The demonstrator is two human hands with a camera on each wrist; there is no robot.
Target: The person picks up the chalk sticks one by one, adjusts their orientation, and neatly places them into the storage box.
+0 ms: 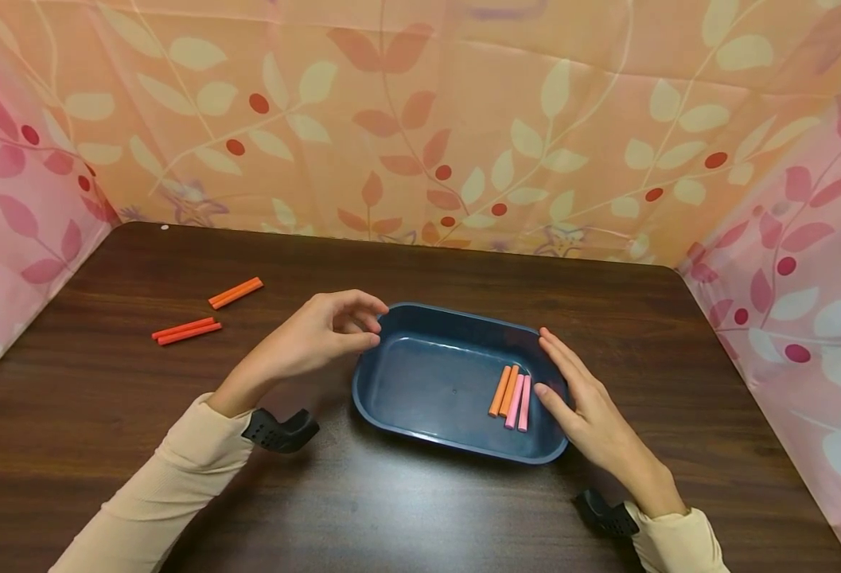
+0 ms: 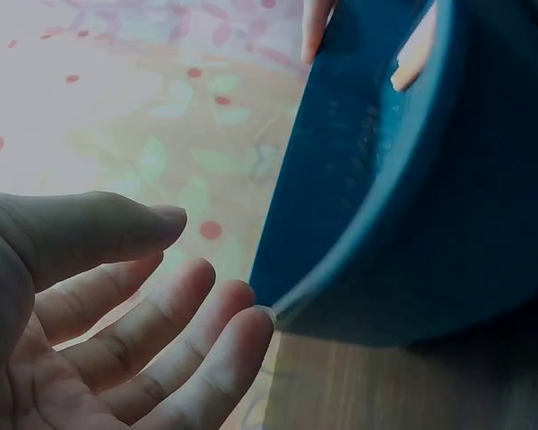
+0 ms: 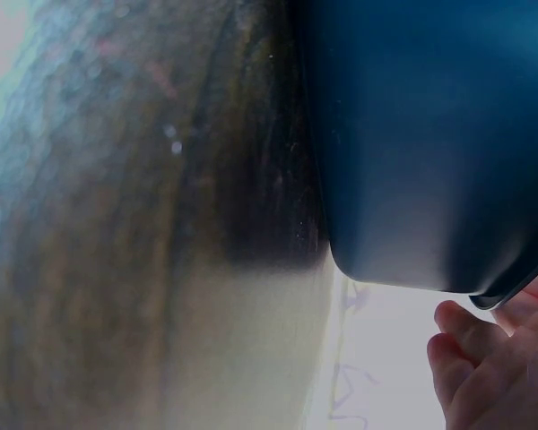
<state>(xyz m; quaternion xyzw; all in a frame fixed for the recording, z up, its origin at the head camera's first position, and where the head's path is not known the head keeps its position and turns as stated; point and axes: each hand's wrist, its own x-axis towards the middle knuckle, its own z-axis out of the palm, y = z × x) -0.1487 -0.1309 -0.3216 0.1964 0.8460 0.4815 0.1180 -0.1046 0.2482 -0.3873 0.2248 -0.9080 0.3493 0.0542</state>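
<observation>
Before you is a dark wood-grain table, light gleaming on its near part. Behind it hangs an orange cloth printed with leaves and red dots; leafy pink cloth stands to your left and right.

Tray — only partial (right-wrist view)

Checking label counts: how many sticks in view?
8: two orange sticks and two pink sticks in the blue tray, by the right hand; on the table left of the tray, two red sticks and, farther back, another orange pair.
</observation>
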